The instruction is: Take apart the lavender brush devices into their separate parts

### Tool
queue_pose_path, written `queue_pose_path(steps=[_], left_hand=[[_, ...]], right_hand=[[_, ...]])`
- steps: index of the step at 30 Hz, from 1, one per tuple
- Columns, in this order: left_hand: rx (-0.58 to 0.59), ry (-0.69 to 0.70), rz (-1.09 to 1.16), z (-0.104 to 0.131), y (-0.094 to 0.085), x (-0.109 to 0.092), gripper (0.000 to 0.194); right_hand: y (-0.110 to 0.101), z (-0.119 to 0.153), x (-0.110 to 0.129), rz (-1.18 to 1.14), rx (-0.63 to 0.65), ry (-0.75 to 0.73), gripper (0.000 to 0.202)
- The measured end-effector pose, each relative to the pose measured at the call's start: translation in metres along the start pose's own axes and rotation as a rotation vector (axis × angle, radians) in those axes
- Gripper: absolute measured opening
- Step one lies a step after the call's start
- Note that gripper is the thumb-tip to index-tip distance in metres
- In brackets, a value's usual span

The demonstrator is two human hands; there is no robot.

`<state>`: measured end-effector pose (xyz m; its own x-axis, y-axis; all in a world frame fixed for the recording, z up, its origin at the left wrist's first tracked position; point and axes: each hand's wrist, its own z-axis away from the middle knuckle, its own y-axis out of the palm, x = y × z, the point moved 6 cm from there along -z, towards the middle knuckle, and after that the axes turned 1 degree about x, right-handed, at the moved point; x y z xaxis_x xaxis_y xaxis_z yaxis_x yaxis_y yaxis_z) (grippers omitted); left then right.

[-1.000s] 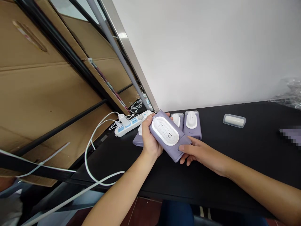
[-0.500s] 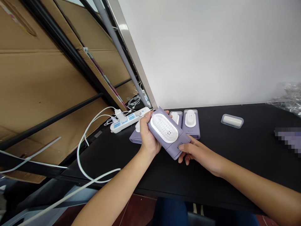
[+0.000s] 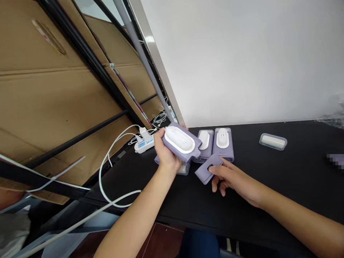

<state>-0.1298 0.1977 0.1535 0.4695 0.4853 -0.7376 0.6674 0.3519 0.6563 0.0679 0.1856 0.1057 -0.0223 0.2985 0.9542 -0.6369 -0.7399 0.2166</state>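
My left hand (image 3: 170,156) is wrapped round a purple case (image 3: 193,156) with a white oval piece (image 3: 180,139) on its upper face, held tilted above the table. At the case's lower right end a narrower tab sticks out. My right hand (image 3: 228,175) pinches a purple end cap (image 3: 203,174) with a dark round spot, apart from the case. Behind my hands, two similar purple cases with white oval tops, a middle one (image 3: 195,157) and a right one (image 3: 224,154), lie side by side. Partly hidden under my left hand is a clear plastic box (image 3: 184,168).
A white power strip (image 3: 142,146) with plugs and looping white cables (image 3: 100,175) lies on the black table (image 3: 255,186) at left. Farther right sits a clear box with a white block (image 3: 273,141). Clear plastic wrap (image 3: 333,116) is at the far right, against a white wall.
My right hand has drawn the purple end cap off the case, down and to the right, baring the tab. My left hand has turned the case flatter. The view has shifted slightly.
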Motion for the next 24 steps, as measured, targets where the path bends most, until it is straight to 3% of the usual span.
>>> queue_pose_path(steps=[7, 12, 19, 24], left_hand=[[0.028, 0.057, 0.037, -0.008, -0.003, -0.011, 0.041], [0.029, 0.011, 0.018, -0.003, -0.002, -0.007, 0.042], [0.026, -0.002, -0.019, -0.004, -0.002, -0.005, 0.039], [-0.006, 0.042, 0.000, -0.010, -0.007, -0.014, 0.036]], right_hand=[[-0.007, 0.002, 0.006, 0.019, -0.015, -0.014, 0.029], [-0.001, 0.002, 0.001, 0.024, 0.065, 0.023, 0.026], [-0.011, 0.000, 0.007, 0.010, -0.092, -0.008, 0.029], [-0.007, 0.003, 0.010, 0.010, -0.043, -0.027, 0.026]])
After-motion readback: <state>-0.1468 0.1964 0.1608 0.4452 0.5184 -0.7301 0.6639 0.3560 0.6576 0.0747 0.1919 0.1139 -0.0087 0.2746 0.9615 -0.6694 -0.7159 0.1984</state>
